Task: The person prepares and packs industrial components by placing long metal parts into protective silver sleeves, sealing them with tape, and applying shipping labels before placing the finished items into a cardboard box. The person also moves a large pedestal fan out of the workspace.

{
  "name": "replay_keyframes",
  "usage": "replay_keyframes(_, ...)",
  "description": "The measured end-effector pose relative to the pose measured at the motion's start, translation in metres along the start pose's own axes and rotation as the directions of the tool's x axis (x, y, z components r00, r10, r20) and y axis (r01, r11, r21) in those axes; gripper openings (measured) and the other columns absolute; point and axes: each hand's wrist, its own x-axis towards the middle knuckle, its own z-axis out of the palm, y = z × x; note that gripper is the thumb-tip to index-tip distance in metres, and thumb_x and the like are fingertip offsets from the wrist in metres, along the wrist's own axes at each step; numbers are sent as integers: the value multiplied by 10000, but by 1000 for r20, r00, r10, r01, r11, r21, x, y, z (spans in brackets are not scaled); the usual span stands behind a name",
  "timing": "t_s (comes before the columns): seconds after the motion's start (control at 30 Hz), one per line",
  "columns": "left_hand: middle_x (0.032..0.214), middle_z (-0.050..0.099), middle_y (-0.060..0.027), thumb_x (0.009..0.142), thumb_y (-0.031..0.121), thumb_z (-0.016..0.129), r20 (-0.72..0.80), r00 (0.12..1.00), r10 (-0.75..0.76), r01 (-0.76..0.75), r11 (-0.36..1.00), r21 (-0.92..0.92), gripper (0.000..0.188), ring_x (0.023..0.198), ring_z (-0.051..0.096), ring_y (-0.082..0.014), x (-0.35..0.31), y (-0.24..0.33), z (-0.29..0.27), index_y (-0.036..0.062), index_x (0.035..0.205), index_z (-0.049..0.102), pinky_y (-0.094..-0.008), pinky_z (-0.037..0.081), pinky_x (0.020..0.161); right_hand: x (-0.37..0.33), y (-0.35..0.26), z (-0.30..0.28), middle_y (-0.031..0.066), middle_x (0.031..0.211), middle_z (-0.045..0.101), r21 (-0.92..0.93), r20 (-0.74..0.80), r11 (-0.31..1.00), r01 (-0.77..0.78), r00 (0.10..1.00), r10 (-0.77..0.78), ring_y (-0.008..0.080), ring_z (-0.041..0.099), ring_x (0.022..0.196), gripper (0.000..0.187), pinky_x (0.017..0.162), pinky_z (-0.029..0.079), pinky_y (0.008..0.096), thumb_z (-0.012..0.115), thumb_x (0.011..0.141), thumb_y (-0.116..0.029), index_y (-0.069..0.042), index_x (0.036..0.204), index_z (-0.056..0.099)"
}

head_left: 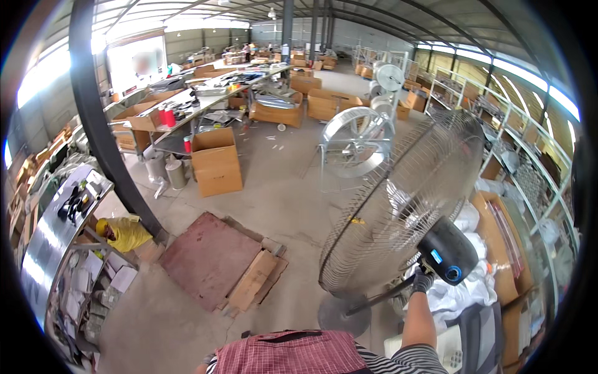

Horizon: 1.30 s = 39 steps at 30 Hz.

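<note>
A large pedestal fan (pixel 398 206) with a round wire guard leans across the right half of the head view. Its black motor housing (pixel 450 249) faces me, with a blue-ringed knob at the back. From the housing a dark pole slants down to a round grey base (pixel 344 315) on the floor. My right hand (pixel 422 280), in a dark glove, grips the fan at the neck just below the motor; the housing partly hides its fingers. Of my left side only a sliver of arm shows at the lower edge, beside my checked red garment; the left hand is out of sight.
A reddish board (pixel 210 258) lies on flattened cardboard to the left. Beyond stand an open carton (pixel 216 163), a silver metal drum frame (pixel 356 142) and long worktables. White sacks (pixel 464 293) and shelving (pixel 529 146) line the right. A dark column (pixel 103 118) rises at left.
</note>
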Motion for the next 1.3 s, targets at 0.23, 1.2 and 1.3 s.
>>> replay_keyframes(0.23, 1207, 662, -80, 938, 425, 528, 93, 949, 301, -311, 845, 435, 401, 1087, 631, -229, 7, 12, -30, 131, 1165, 679, -328, 500, 895, 8, 29, 13, 62, 1110, 671, 310, 75, 951, 2, 997, -26, 226, 621, 1017, 494, 938, 462, 329, 778, 707, -121, -39, 1154, 587)
replay_keyframes(1.2, 1187, 668, -123, 898, 422, 591, 92, 995, 38, -33, 997, -64, 438, 1083, 628, -266, 25, 48, -30, 101, 1186, 665, -363, 486, 920, 55, 97, -3, 119, 1236, 619, -80, 419, 929, 362, 858, -298, 316, 519, 1202, 554, 1088, 340, 424, 723, 691, -373, -117, 1170, 613)
replay_keyframes(1.3, 1186, 669, -121, 897, 413, 595, 89, 996, 3, 4, 998, -69, 433, 1080, 629, -263, 19, 45, -35, 99, 1187, 665, -360, 486, 920, 33, 68, -7, 124, 1242, 617, -295, 454, 847, 442, 845, -283, 318, 518, 1206, 543, 1086, 344, 426, 718, 702, -371, -124, 1175, 619)
